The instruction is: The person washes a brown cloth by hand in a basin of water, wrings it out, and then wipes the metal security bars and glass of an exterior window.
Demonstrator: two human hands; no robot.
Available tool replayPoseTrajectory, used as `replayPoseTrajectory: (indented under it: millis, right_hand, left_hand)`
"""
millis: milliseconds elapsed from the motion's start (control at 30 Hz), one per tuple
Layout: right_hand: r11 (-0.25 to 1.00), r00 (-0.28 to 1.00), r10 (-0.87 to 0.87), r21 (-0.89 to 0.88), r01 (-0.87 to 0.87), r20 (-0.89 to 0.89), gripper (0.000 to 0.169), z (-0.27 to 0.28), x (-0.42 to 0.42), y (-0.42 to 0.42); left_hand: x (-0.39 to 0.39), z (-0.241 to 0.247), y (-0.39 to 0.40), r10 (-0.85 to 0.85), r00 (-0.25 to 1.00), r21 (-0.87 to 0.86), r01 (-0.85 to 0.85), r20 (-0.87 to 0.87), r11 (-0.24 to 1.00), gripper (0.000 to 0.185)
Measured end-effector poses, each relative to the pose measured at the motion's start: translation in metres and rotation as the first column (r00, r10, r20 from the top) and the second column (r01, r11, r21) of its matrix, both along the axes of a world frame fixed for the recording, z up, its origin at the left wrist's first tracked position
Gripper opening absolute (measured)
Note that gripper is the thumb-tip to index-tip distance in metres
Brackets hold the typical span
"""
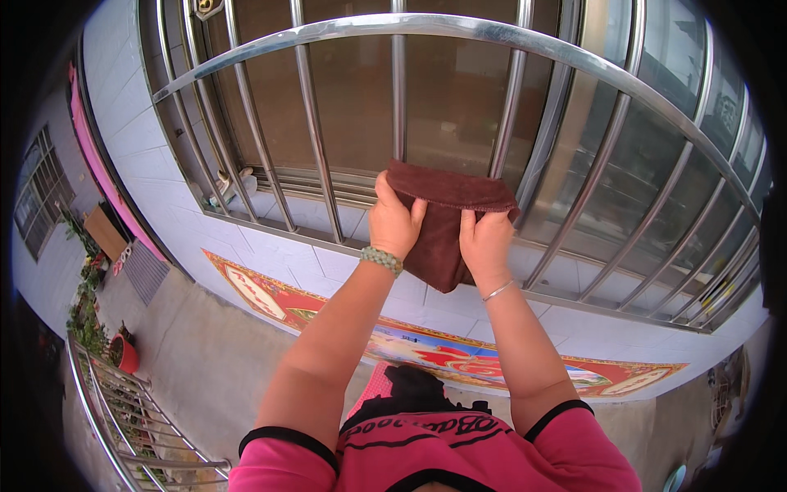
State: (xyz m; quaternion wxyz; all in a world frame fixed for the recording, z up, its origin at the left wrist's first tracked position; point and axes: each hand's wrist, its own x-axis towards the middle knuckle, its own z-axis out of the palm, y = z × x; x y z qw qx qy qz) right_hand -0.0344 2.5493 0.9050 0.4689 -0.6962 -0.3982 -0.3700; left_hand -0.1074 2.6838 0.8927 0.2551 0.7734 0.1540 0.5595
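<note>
A folded dark maroon cloth (433, 246) with a stitched edge hangs between my two hands, in front of the window's metal bars. My left hand (393, 215) grips its left side, thumb on the near face. My right hand (487, 240) pinches the right side near the top fold. The fingers of both hands are partly hidden behind the cloth. Just beyond it stand upright stainless steel bars (316, 141), joined by a curved horizontal rail (399, 24). Behind the bars is a sliding glass window (449, 104).
Below the window, a colourful tile mural (455, 357) with writing spans the pale tiled wall (270, 252). Small items (237, 184) sit on the sill at left. Potted plants (126, 350), a metal railing (147, 424) and a grey doormat (140, 270) are at lower left. A pink perforated surface (372, 388) shows below me.
</note>
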Motion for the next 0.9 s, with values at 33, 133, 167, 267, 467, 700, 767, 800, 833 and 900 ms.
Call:
replayPoseTrajectory:
  millis: [33,133,167,267,467,700,767,800,833,900]
  right_hand:
    - [0.993,0.998,-0.021,-0.111,0.029,0.065,0.036,-0.015,-0.001,-0.008]
    - [0.936,0.991,0.024,-0.351,0.023,0.129,0.042,-0.055,-0.001,-0.031]
    - [0.923,0.996,0.005,-0.383,0.031,0.091,0.044,-0.058,-0.001,-0.035]
    - [0.894,0.999,-0.037,-0.446,0.037,0.008,0.039,-0.046,-0.012,-0.05]
    - [0.946,0.915,0.277,-0.25,-0.206,0.293,0.025,-0.002,-0.052,-0.047]
    - [0.987,0.952,-0.138,0.113,0.111,0.274,0.056,0.161,-0.046,0.072]
    - [0.988,0.939,-0.113,0.136,0.072,0.326,0.064,0.146,-0.05,0.107]
    - [0.99,0.974,-0.136,0.071,0.125,0.183,0.057,0.136,-0.051,0.116]
    - [0.985,0.985,-0.171,-0.003,0.172,0.037,0.05,0.129,-0.055,0.119]
    - [0.992,0.995,-0.061,0.107,0.068,-0.074,0.037,0.108,-0.045,0.118]
  left_hand:
    - [-0.008,-0.021,0.002,0.085,0.985,0.041,-0.079,-0.15,0.996,0.074]
    - [-0.032,-0.048,0.008,0.198,0.911,0.16,-0.149,-0.362,0.976,0.07]
    - [-0.037,-0.046,0.005,0.224,0.871,0.153,-0.173,-0.437,0.973,0.067]
    - [-0.057,-0.037,-0.015,0.268,0.786,0.211,-0.178,-0.557,0.961,0.061]
    - [-0.118,0.02,-0.017,0.36,0.918,0.462,-0.251,-0.165,0.851,0.047]
    - [-0.085,0.194,0.088,0.615,0.622,0.264,-0.775,0.485,0.575,0.063]
    - [-0.042,0.185,0.093,0.568,0.812,-0.124,-0.555,0.133,0.823,0.061]
    - [-0.031,0.171,0.094,0.447,0.886,-0.111,-0.436,0.124,0.893,0.052]
    - [-0.026,0.156,0.095,0.315,0.943,-0.104,-0.304,0.112,0.947,0.045]
    - [-0.026,0.129,0.123,0.074,0.989,0.241,-0.104,0.132,0.965,0.027]
